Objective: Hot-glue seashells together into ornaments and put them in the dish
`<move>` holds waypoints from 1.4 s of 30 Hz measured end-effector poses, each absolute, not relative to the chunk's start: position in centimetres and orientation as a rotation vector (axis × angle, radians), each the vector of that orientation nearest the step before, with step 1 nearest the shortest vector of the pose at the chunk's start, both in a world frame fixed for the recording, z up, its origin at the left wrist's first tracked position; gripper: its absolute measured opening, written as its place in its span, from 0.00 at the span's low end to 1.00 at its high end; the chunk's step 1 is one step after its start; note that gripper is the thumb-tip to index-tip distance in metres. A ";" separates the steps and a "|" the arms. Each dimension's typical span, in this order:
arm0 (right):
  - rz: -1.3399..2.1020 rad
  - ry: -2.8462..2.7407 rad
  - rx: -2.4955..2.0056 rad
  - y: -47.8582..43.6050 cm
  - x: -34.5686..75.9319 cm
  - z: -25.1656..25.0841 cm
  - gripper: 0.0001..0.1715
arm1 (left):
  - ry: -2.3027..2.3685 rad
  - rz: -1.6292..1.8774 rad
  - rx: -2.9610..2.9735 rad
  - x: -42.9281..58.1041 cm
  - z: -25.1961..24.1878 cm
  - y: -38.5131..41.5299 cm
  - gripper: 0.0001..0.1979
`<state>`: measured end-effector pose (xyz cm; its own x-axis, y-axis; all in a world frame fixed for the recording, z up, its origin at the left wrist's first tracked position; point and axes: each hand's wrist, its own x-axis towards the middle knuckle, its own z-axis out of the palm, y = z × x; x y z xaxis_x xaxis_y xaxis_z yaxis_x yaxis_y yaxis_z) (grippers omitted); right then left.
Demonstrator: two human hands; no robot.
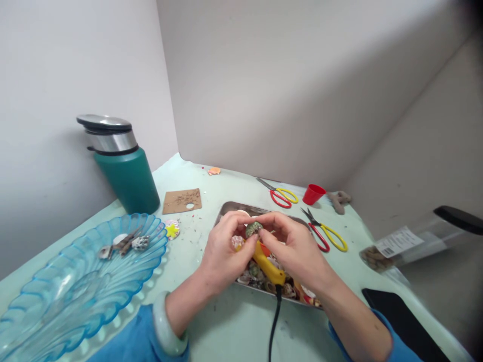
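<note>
A small green speckled shell (pixel 253 230) is pinched between the fingertips of both hands. My left hand (pixel 226 251) closes on it from the left, with thumb and forefinger at its side. From the right, my right hand (pixel 296 249) grips the same shell. Beneath the hands is a metal tray (pixel 227 207) filled with shells and small pieces. Across these lies a yellow tool like a glue gun (pixel 269 266), with a black cord running toward me. My fingers hide part of the shell and the tool's front end.
A blue scalloped plate (pixel 86 296) at left holds a few shells and sticks. Behind it stands a green bottle (pixel 128 178), near a cardboard piece (pixel 182 201). Scissors (pixel 283 196), more scissors (pixel 328 234), a red cup (pixel 313 194) and a black phone-like slab (pixel 402 322) lie rightward.
</note>
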<state>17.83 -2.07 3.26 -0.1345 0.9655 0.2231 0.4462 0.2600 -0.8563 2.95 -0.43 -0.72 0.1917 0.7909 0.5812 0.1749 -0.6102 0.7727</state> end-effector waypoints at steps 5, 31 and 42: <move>0.743 -1.694 -1.348 -2.2 17.4 3.2 0.16 | 0.945 1.448 1.947 3.1 -1.0 -0.4 0.10; 0.655 -1.755 -1.377 -1.8 17.2 2.1 0.23 | 1.128 1.445 1.892 3.4 -1.1 -0.4 0.10; 0.734 -1.724 -1.406 -2.2 17.3 3.1 0.21 | 1.116 1.375 1.539 3.3 -0.4 -0.1 0.08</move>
<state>17.26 -2.20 3.15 -0.0865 0.9742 0.2082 0.5251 0.2222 -0.8215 3.29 -0.13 -0.43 0.0312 0.9489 0.3139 0.1117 -0.3154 0.9424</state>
